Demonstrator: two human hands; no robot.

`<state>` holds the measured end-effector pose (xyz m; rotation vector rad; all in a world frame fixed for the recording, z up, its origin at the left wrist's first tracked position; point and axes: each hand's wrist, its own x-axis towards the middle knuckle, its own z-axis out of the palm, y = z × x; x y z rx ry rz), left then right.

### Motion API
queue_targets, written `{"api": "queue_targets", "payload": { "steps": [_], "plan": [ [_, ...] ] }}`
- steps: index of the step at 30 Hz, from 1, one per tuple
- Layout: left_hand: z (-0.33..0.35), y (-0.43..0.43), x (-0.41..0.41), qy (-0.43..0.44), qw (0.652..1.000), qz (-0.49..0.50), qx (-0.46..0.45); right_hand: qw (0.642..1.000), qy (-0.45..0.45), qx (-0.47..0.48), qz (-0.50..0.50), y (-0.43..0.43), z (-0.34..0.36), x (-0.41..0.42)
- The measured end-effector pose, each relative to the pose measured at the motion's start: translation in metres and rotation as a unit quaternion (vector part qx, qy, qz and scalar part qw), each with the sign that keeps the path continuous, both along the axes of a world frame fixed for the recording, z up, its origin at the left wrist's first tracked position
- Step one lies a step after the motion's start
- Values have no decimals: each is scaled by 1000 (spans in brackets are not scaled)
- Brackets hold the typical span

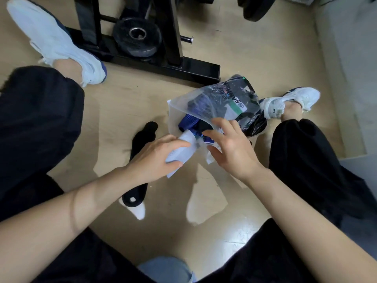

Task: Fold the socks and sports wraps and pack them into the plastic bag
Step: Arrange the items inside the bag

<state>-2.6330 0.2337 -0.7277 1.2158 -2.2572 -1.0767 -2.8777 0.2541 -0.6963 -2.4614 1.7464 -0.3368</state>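
A clear plastic bag (216, 99) lies on the floor between my legs, its mouth facing me, with dark and blue fabric items and a label inside. My left hand (157, 158) grips a folded white sock (181, 150) and holds its end at the bag's mouth. My right hand (230, 146) rests on the bag's lower lip with fingers spread, holding the opening. A black sports wrap (138, 156) with a small hole at its near end lies flat on the floor, partly under my left wrist.
A black metal rack foot (163, 64) with a weight plate (136, 35) stands just beyond the bag. My white shoes sit at upper left (59, 43) and at right (289, 101). My legs in black trousers flank the work area. A grey step (346, 78) runs along the right.
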Motion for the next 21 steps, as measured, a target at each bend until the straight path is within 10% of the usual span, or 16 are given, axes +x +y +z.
{"api": "queue_targets", "payload": {
  "steps": [7,21],
  "plan": [
    [-8,-10,6,8,1000,24,-8,987,131,95,-19,-49,-7,8],
    [-33,-48,-47,-21,998,-7,-66,987,-99,109,-57,-44,8,-26]
  ]
}}
